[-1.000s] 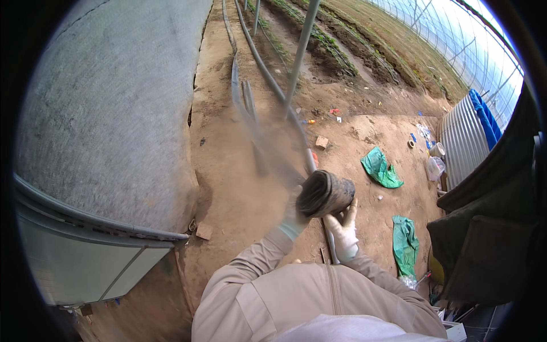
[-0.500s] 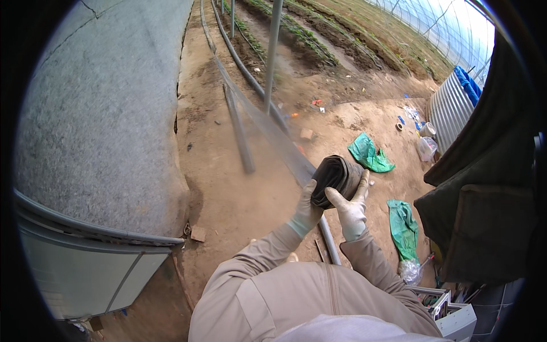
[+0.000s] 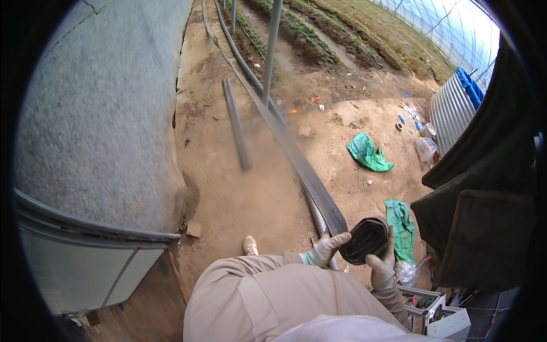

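1. Two gloved hands hold one dark roll (image 3: 369, 242) at the near right, in front of the body. The left hand (image 3: 328, 248) is closed on its left edge, where the strip runs in, probably to guide the layers into line.
2. The right hand (image 3: 383, 267) grips the right side, thumb on the near face, seemingly to keep the coil from springing loose.
3. One flat dark strip (image 3: 307, 176) stretches from the roll toward the far left, its far length apparently resting on the ground.
4. Left of it lies one dark pipe-like length (image 3: 236, 125), apart, perhaps set aside.
5. To the right: two green plastic sheets, one farther (image 3: 369, 151), one nearer (image 3: 401, 228).
6. Far right: one corrugated container (image 3: 450, 119), blue sheeting (image 3: 469, 86) over its rim, perhaps as a cover.
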### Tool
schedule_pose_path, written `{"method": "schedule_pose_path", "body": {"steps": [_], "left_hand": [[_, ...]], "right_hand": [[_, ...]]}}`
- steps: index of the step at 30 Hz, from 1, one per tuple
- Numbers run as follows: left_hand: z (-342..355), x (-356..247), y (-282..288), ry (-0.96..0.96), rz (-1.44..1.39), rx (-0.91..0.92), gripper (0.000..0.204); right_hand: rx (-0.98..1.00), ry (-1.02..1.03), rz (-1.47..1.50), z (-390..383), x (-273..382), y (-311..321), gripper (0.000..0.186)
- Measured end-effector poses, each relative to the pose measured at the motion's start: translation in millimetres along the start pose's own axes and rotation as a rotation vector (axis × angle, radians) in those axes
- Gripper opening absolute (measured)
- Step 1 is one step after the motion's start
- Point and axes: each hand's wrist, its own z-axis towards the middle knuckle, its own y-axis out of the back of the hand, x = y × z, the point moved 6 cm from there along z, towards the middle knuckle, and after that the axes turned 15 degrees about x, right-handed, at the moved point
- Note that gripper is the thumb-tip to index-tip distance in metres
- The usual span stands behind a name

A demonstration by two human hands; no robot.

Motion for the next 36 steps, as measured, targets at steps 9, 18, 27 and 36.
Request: {"method": "schedule_pose_path", "body": {"steps": [9, 18, 27, 36], "left_hand": [[22.8, -91.3, 120.7, -0.176, -0.328, -0.088, 0.054], [-52.3, -158.1, 95.8, -0.023, 0.06, 0.183, 0.063], [-83.6, -178.8, 117.5, -0.196, -0.16, -0.11, 0.047], [-87.8, -194.3, 127.8, -0.408, -0.363, -0.159, 0.053]], "right_hand": [[0.303, -0.521, -0.19, 75.9, -21.3, -32.9, 0.105], [1.163, -1.137, -0.409, 189.7, -58.6, -123.2, 0.106], [1.194, -1.192, -0.613, 245.6, -108.0, -159.0, 0.08], [0.756, -0.468, 0.26, 197.4, -84.7, -158.4, 0.089]]}}
